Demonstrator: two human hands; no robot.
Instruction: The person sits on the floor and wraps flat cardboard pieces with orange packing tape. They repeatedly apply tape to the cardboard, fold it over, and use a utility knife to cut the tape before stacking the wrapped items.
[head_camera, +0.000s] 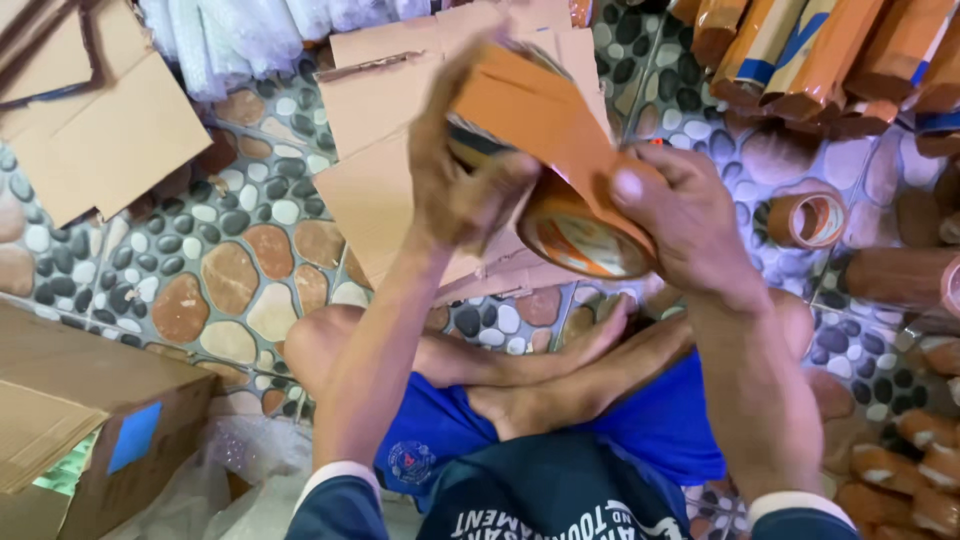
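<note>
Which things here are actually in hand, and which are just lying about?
In hand:
- brown tape roll, held by left hand and right hand
- pulled tape strip

Lying about:
- flattened cardboard
- loose tape roll on the floor
- wrapped tape stacks
- cardboard box

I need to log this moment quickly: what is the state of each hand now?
Left hand: closed on the brown strip of tape.
Right hand: closed on the round brown roll of packing tape.

Glossy brown plastic tape roll (575, 225), matt cardboard sheet (385, 170), pebble-patterned floor (215, 265)
</note>
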